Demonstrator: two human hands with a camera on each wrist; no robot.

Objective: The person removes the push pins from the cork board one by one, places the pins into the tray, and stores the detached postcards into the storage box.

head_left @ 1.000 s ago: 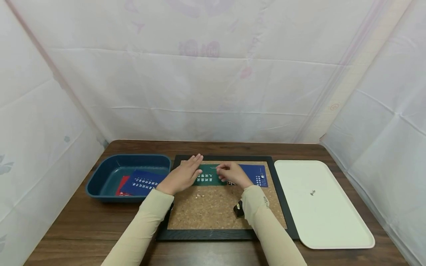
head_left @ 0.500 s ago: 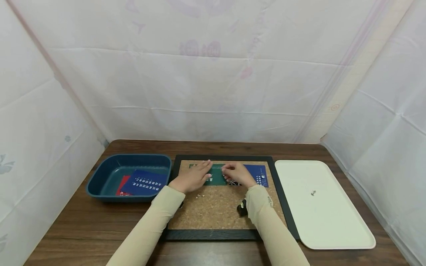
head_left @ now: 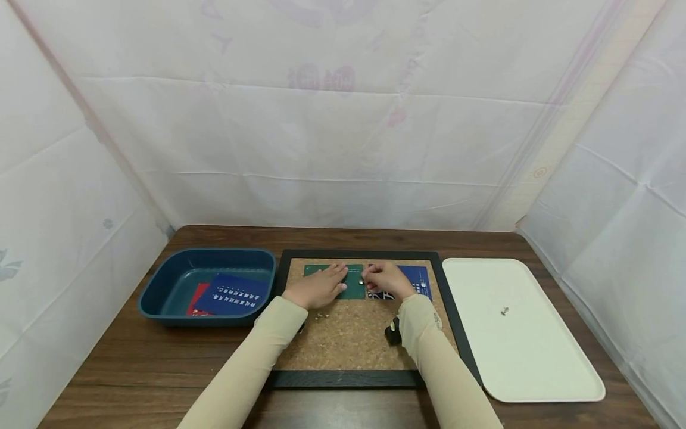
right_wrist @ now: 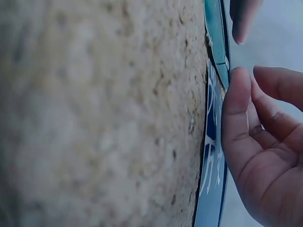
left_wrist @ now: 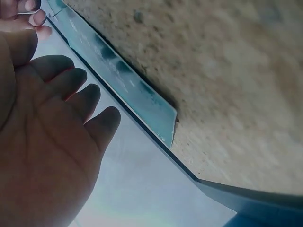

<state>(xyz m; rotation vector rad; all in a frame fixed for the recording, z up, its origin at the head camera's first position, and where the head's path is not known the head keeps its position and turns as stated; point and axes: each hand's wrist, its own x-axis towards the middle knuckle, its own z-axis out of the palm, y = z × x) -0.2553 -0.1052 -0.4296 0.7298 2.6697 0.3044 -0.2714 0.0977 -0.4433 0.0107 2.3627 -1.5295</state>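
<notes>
My left hand (head_left: 317, 287) lies over the green printed card (head_left: 351, 289), fingers extended towards its right part. Seen from the left wrist, the left palm (left_wrist: 52, 127) shows no object in it. The green card sits flat at the top of the cork board (head_left: 343, 339). A small shiny pushpin (head_left: 361, 282) shows at its right edge. Just right of that pin is my right hand (head_left: 388, 280), thumb and fingers curled, partly covering the blue card (head_left: 415, 275). In the right wrist view a small glint sits among the right hand's (right_wrist: 270, 146) fingers; I cannot tell whether it is held.
A dark blue tub (head_left: 177, 286) at the left holds a blue card (head_left: 236, 294) and a red card (head_left: 197, 298). Several small metal pins (head_left: 504, 311) lie on the white tray (head_left: 536, 357) to the right. Pale crumbs (head_left: 321, 316) dot the cork below the green card.
My left hand has slid right across the green card, uncovering its left end. My right hand has shifted slightly right, and the pushpin at the green card's edge has come into view.
</notes>
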